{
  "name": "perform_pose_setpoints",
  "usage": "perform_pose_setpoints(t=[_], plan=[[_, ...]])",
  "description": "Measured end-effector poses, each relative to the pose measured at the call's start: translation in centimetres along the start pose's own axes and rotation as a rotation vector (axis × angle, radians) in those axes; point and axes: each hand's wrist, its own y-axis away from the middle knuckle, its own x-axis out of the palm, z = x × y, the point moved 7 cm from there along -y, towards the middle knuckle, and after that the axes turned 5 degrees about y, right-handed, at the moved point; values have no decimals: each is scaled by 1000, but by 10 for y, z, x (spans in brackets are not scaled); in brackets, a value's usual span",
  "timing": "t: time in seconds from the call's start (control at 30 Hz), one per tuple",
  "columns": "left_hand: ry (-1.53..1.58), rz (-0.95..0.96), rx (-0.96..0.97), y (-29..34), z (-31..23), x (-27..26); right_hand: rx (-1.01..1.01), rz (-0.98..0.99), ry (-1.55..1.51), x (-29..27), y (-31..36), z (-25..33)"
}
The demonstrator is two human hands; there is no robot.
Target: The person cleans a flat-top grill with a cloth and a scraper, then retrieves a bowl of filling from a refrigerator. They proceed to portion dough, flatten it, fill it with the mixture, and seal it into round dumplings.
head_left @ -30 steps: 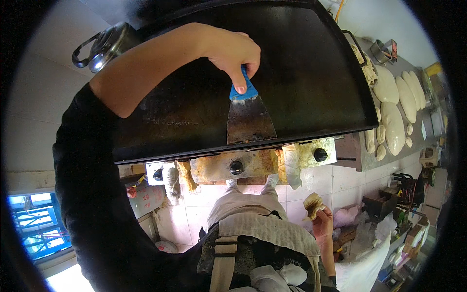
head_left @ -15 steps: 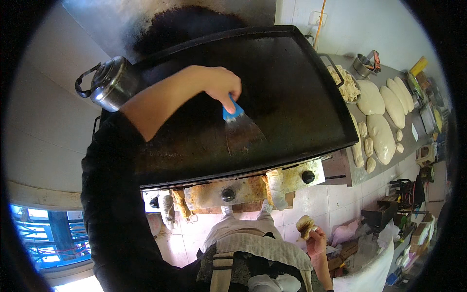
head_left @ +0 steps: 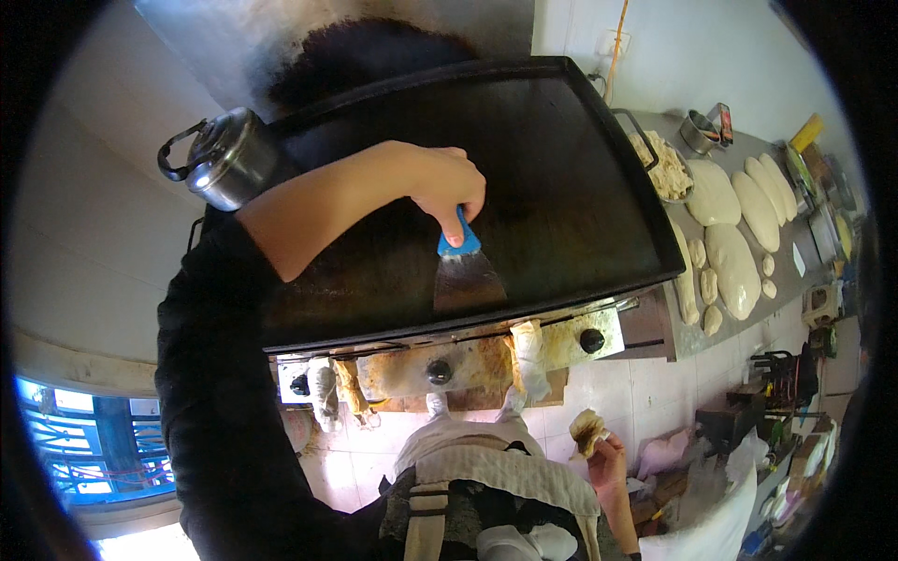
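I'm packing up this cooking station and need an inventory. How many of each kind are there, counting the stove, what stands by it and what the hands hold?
Black griddle: 1
Metal kettle: 1
Front knobs: 3
Blue-handled scraper, in the left hand: 1
Crumpled lump, in the right hand: 1
Total: 7

Single head-worn fisheye view, looking steeply down and forward from above the chest, close over the griddle [head_left: 524, 168], which fills the centre. Left forearm entering from lower left with left hand [head_left: 440, 182] on the scraper [head_left: 465, 271]; right hand [head_left: 606, 458] low at bottom right, counter [head_left: 823, 243] squeezed into the right rim. Straight edges bowed, corners black, own apron directly below; no second view to overlap.
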Motion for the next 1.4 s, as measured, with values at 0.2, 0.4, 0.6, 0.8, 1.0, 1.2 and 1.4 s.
perform_pose_setpoints(t=[0.2, 0.4, 0.6, 0.8, 1.0, 1.2, 1.4], plan=[[113, 43, -42, 44, 28, 22, -70, 92, 161, 17, -3, 6], [312, -31, -364, 157, 84, 63, -26, 138, 192, 23, -24, -7], [336, -17, -728, 285, 148, 135, 9, 184, 187, 18, -24, -16], [472, -132, -1103, 369, 165, 210, 55, 161, 113, -24, -31, -36], [450, -235, -759, 268, 133, 161, -163, 171, 508, -8, -44, -26], [79, -207, -380, 143, 62, 90, -6, 184, 290, 30, -30, -28], [102, 18, -255, 93, 33, 71, -34, 152, 269, 28, -14, -30]])
